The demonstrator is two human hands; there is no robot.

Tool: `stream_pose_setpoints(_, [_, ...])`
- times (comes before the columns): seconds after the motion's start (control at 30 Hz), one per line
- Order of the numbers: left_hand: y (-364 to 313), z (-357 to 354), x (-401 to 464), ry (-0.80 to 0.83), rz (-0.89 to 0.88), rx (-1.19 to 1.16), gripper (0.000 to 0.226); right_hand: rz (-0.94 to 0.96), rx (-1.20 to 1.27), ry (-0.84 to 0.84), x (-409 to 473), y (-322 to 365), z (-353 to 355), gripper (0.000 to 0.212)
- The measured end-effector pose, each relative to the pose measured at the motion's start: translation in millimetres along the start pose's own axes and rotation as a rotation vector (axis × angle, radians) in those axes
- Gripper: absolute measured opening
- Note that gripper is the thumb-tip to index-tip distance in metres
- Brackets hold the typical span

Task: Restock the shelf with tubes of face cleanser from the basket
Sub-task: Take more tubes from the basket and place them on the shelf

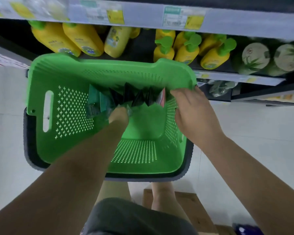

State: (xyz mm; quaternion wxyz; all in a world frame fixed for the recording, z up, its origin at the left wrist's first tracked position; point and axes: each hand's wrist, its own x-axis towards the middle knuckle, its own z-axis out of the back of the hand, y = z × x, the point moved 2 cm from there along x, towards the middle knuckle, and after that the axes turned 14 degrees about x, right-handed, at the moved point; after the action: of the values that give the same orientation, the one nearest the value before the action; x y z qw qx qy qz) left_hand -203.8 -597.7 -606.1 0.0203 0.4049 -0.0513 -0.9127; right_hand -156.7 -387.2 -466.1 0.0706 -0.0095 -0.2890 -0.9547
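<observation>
Hands: left (118, 116) among basket (41, 82) tubes (137, 97); labels unreadable.

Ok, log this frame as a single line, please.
stage: picking from basket | left hand: reaching among tubes, grip hidden | right hand: on basket's right rim | shelf: yellow bottles

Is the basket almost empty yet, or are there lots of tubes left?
Part of the green basket floor already shows bare. The left hand reaches down among the tubes at the far end; whether it grips one is hidden. The right hand rests on the basket's right wall. A row of tubes remains to shelve.
</observation>
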Motion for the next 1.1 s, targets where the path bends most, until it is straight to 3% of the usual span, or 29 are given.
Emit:
stream_pose_setpoints(0.23, [0,23,-11,-0.020,-0.093,0.151,0.022,-0.013,-0.003,0.034,0,10,11,0.055])
stream_pose_setpoints(0.47, [20,106,-67,-0.033,-0.323,0.141,0.022,-0.028,-0.047,0.069,12,34,37,0.051])
stream_pose_setpoints(0.73, [27,243,-171,-0.327,-0.596,0.155,0.028,-0.071,0.014,0.031,40,85,75,0.053])
stream_pose_setpoints(0.97, [38,346,-261,-0.541,-0.665,-0.075,0.029,-0.140,0.331,0.150,76,135,121,0.096])
stream_pose_setpoints(1.03, [42,371,-286,-0.562,-0.697,-0.209,0.027,-0.115,0.449,0.099,87,154,138,0.096])
stream_pose_setpoints(1.1, [45,395,-307,-0.586,-0.726,-0.339,0.028,-0.082,0.576,-0.011,97,174,158,0.082])
